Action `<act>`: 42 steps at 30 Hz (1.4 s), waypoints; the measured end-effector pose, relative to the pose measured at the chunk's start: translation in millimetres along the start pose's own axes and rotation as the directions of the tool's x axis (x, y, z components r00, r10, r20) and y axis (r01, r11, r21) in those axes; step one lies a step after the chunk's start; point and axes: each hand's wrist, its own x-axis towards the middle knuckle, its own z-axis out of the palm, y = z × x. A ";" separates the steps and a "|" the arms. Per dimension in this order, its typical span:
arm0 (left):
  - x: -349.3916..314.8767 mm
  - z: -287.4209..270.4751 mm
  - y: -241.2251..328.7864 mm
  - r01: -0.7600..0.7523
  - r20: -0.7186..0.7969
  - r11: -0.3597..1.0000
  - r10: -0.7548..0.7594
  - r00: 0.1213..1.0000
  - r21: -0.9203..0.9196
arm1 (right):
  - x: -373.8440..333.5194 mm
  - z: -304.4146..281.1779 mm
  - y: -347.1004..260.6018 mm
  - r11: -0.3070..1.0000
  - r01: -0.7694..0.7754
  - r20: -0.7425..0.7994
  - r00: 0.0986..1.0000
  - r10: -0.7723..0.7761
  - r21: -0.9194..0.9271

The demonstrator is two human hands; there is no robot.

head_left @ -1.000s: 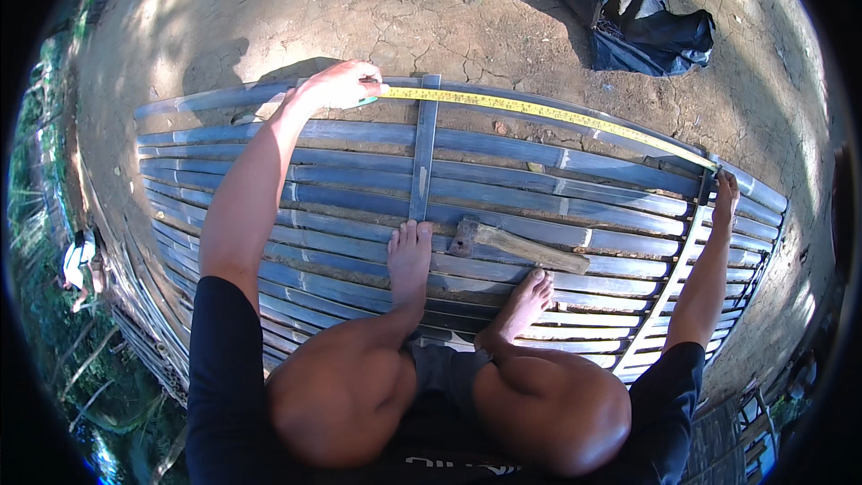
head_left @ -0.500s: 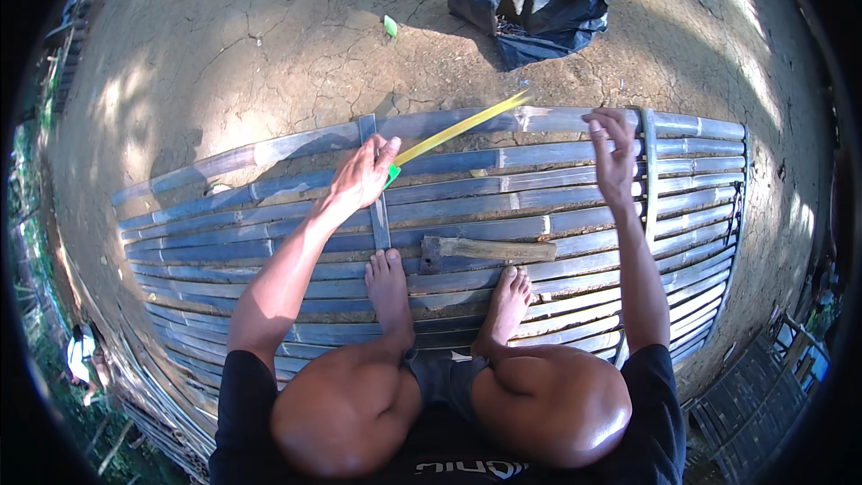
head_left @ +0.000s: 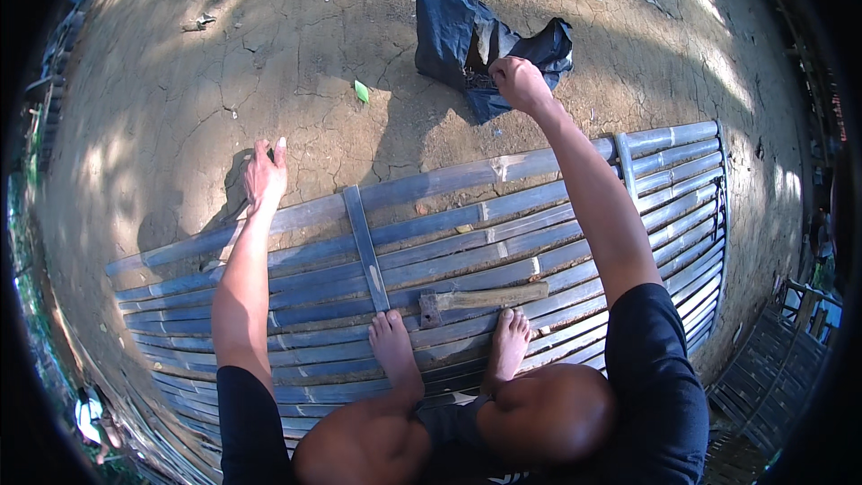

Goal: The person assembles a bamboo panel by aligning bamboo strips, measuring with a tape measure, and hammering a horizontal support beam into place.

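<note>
Right hand (head_left: 523, 83) over the black plastic bag (head_left: 444, 31), left hand (head_left: 266, 181) over bare ground (head_left: 296, 45)

The only writing we find is a sliver of pale lettering (head_left: 510, 478) on the dark shirt (head_left: 655, 386), cut off at the near edge.

Our bag lies crumpled on the ground, beyond the far edge of the bamboo panel (head_left: 449, 247) and right of a green leaf (head_left: 361, 91). Its gaping mouth faces near; one flap stands to the far left, another to the right.

Our right hand is at that mouth, fingers curled in; we cannot tell whether they pinch anything. Our left hand points far, thumb and fingers parted at the tips, with a dark patch between them that we cannot make out.

The panel's long axis runs left to right, its right end lying farther away. A flat crosspiece (head_left: 366, 247) runs near to far across the slats, its near end by our left foot (head_left: 393, 350). A wooden-handled tool (head_left: 489, 297) lies along the slats beyond our feet, its dark head to the left, its handle pointing right.
</note>
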 end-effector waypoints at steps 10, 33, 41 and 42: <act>-15.6 29.2 -3.8 -0.124 0.000 0.978 0.126 0.992 0.169 | 11.8 34.3 19.3 0.996 -0.014 0.140 0.990 0.026 -0.086; -13.2 29.6 -6.3 -0.121 0.038 0.985 0.117 0.992 0.122 | 8.4 0.2 37.7 0.622 -0.516 0.336 0.856 0.392 0.589; -13.1 25.8 -10.8 -0.133 0.052 0.984 0.128 0.990 0.117 | 18.1 23.9 3.1 0.992 -0.118 0.101 0.987 0.123 -0.045; -13.1 27.6 -6.8 -0.140 0.053 0.983 0.135 0.989 0.114 | 16.9 31.1 6.1 0.992 -0.078 0.083 0.993 0.086 -0.101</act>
